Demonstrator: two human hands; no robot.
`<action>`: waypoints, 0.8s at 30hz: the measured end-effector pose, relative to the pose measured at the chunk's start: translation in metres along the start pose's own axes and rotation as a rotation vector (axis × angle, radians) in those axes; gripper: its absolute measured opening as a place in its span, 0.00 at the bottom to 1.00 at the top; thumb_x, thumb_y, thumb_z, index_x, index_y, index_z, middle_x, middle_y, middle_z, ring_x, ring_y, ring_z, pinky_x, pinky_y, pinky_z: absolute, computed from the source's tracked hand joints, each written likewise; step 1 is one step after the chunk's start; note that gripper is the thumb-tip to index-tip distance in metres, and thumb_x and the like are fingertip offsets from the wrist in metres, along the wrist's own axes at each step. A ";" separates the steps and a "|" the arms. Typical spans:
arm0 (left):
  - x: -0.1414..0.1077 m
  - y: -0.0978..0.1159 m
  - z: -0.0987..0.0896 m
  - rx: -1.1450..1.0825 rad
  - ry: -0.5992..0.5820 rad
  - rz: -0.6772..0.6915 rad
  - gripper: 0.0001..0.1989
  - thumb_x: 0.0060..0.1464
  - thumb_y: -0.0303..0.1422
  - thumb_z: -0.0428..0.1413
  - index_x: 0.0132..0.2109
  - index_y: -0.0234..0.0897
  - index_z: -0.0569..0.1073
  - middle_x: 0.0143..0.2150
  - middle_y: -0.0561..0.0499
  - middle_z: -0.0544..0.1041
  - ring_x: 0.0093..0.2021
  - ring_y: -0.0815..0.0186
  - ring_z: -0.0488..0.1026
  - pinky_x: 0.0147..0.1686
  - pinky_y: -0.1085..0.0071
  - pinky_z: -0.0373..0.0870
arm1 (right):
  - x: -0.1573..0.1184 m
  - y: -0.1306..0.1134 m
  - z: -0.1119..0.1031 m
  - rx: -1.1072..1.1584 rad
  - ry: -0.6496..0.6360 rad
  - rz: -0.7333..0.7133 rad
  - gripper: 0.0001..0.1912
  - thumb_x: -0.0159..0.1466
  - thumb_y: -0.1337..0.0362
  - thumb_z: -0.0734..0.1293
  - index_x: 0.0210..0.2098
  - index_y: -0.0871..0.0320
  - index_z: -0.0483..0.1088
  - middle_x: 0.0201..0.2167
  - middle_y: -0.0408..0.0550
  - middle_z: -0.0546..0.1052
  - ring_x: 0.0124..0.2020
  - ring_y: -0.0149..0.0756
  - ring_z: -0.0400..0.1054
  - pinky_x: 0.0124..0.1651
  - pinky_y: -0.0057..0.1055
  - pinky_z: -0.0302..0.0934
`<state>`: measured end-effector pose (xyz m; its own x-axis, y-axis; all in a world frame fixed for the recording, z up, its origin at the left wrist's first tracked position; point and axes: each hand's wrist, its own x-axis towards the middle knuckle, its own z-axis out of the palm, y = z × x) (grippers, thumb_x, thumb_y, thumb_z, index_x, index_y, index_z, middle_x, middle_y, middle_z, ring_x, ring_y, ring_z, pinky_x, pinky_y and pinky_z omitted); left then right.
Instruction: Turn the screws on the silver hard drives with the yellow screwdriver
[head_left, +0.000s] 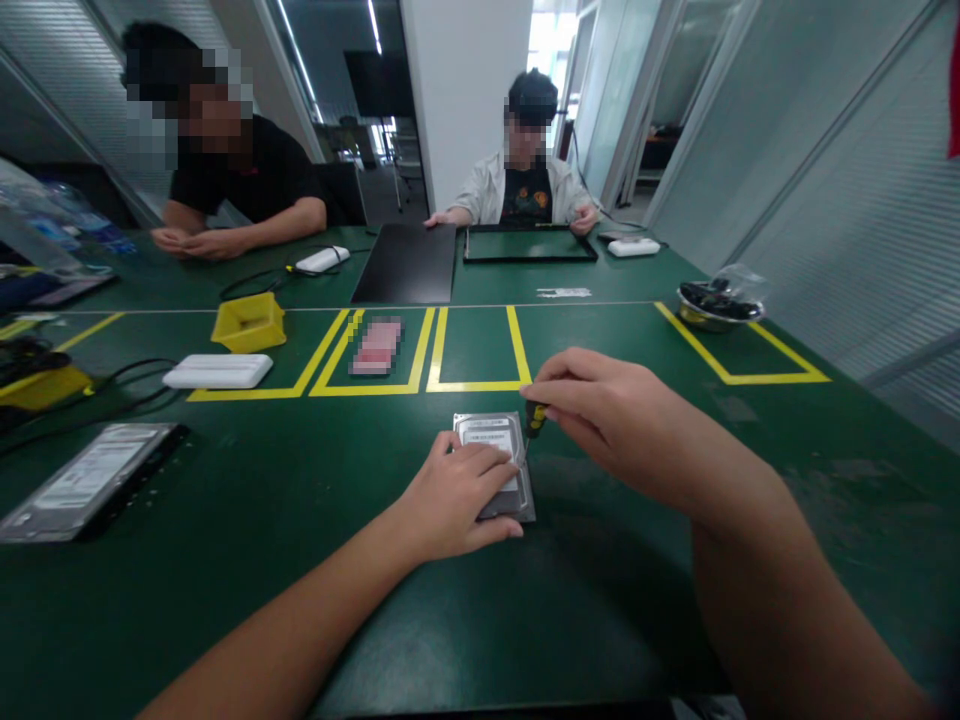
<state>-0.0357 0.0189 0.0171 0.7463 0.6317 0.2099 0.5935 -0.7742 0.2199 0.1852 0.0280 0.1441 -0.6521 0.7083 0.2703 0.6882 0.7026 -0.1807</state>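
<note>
At a green worktop (600, 640), you steady a hard drive (491, 432) with your left hand (469, 490), its fingers spread across the label and its thumb along the near edge. Your right hand (600, 405) pinches the handle of a black-and-yellow screwdriver (535, 417) between thumb and fingers, the shaft reaching down to the drive's right edge. The drive lies flat in front of the yellow tape (480, 386), between your two arms and well apart from a larger drive (97, 475) on your left.

Whether the tip sits in a screw head is too small to tell — a check worth making before you turn. The handle looks slightly tilted, so bringing the shaft upright should help the tip bite squarely. Firm downward pressure first, then a slow twist, would guard against a stripped head. Your left fingertips rest just beside the shaft; drawing them back a little, palm weight on the casing, should hold the drive from spinning — and spare the skin if the tip slips.
</note>
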 end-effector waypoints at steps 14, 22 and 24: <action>0.001 -0.002 0.002 -0.006 -0.006 0.039 0.30 0.57 0.53 0.54 0.57 0.36 0.69 0.56 0.42 0.74 0.56 0.51 0.70 0.55 0.53 0.66 | 0.000 0.000 -0.002 0.009 0.009 -0.015 0.15 0.66 0.76 0.60 0.45 0.60 0.75 0.45 0.51 0.74 0.42 0.36 0.70 0.46 0.32 0.64; 0.002 -0.001 0.001 -0.022 -0.007 0.043 0.29 0.58 0.52 0.54 0.58 0.35 0.68 0.56 0.41 0.74 0.57 0.50 0.71 0.55 0.53 0.69 | 0.001 0.000 -0.002 0.038 0.006 -0.042 0.13 0.66 0.76 0.60 0.44 0.63 0.75 0.42 0.52 0.76 0.44 0.38 0.71 0.48 0.34 0.64; 0.002 -0.001 0.001 -0.020 -0.013 0.039 0.29 0.58 0.52 0.54 0.58 0.35 0.68 0.56 0.41 0.74 0.57 0.50 0.70 0.56 0.53 0.69 | 0.001 0.000 -0.002 0.032 0.014 -0.041 0.13 0.66 0.75 0.60 0.43 0.62 0.75 0.44 0.52 0.76 0.44 0.38 0.71 0.48 0.34 0.65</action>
<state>-0.0346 0.0206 0.0164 0.7725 0.6007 0.2060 0.5582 -0.7970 0.2306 0.1849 0.0282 0.1463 -0.6747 0.6780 0.2916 0.6504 0.7330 -0.1994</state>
